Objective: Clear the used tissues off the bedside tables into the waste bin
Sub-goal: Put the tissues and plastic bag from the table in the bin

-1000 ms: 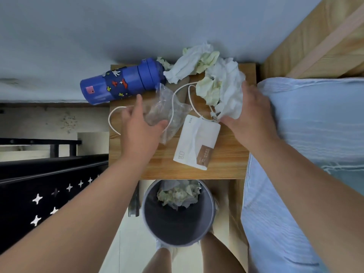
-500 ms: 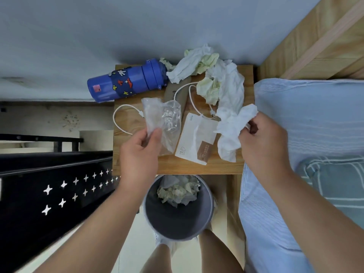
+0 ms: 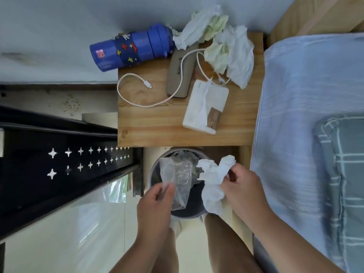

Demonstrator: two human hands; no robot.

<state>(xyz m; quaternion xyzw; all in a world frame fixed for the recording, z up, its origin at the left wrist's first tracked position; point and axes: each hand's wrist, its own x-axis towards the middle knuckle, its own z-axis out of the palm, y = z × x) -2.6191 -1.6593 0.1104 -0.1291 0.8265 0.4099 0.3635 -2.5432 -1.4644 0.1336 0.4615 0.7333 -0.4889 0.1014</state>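
Right hand (image 3: 239, 186) pinching a crumpled white tissue (image 3: 211, 182) above the waste bin (image 3: 155, 170); left hand (image 3: 155, 201) pinching a clear plastic wrapper (image 3: 177, 180) there too. Light, soft, likely easy to grab anywhere by a fold. More used tissues (image 3: 232, 54) on the bedside table (image 3: 157, 133) (writing on the tissue pack (image 3: 204, 109) unreadable).

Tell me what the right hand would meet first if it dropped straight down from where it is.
Probably the bin: the right hand holds a tissue over its right rim, so tissue would touch first. Depth is unclear.
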